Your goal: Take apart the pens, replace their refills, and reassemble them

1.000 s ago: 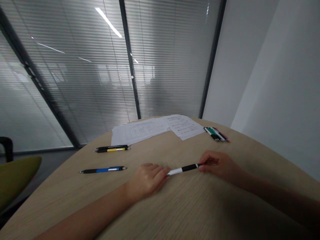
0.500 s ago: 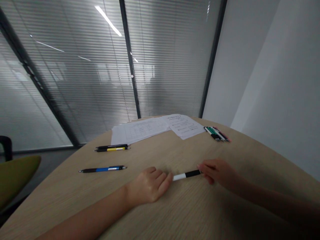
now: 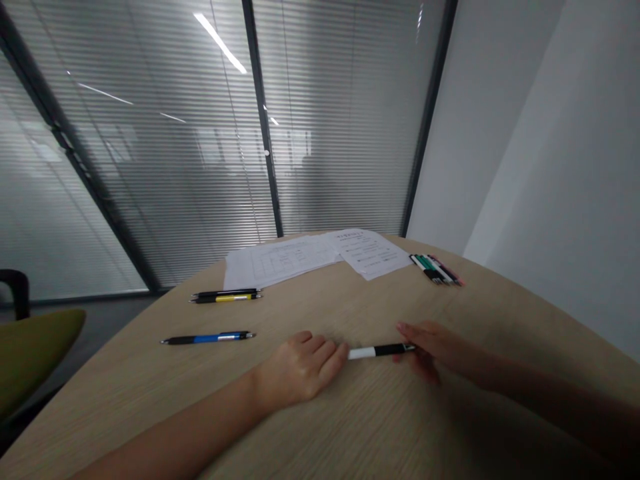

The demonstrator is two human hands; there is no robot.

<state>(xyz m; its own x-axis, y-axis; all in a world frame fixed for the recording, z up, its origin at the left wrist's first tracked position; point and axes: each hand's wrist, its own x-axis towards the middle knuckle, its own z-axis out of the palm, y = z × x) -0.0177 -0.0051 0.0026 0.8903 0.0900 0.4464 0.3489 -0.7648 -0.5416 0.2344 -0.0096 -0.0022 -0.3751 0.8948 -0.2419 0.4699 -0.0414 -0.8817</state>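
Note:
A pen [image 3: 377, 351] with a white barrel and a black grip lies almost level, its far left part hidden inside my left hand [image 3: 305, 367]. That hand is closed round it and rests low over the table. My right hand [image 3: 430, 347] is at the pen's black end, fingers parted around the metal tip. The tip shows between these fingers, and no firm grip on it is visible. Left of my left hand lies a blue and black pen [image 3: 210, 338].
Farther back on the round wooden table [image 3: 300, 303] are a black pen [image 3: 227, 292] and a yellow and black pen [image 3: 225, 299], side by side. Printed papers [image 3: 280, 260] lie at the far edge. Several green, white, black and pink pens [image 3: 436, 269] are bunched at the right.
My right fingers have gone from a pinch at the pen's tip to a looser, parted pose. The tip now shows more fully, and the pen lies slightly more level.

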